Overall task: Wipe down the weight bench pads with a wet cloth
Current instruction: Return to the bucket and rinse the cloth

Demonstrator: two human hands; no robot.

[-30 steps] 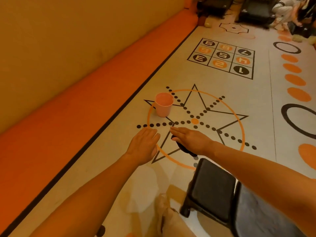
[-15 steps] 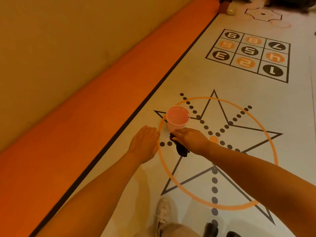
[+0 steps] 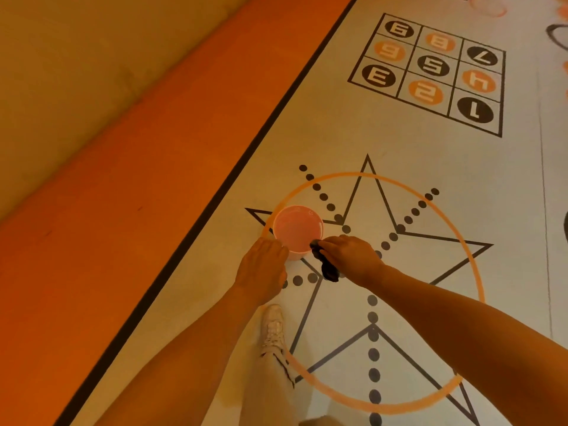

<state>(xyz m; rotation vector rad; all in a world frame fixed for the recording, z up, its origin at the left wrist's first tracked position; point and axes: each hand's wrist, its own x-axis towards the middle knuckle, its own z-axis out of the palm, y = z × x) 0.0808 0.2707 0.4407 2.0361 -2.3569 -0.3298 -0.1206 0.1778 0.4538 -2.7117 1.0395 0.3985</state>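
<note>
The weight bench, visible a second ago, is now out of view, because the person has stepped to the pink cup (image 3: 297, 229) on the floor (image 3: 399, 155). The left hand (image 3: 262, 270) has closed in on the cup's wall, fingers loosely curved. The right hand (image 3: 350, 256) pinches the dark cloth (image 3: 326, 265) at the rim, so wetting probably comes next.

head-worn view, steeply downward, close over floor (image 3: 399, 155)
</note>
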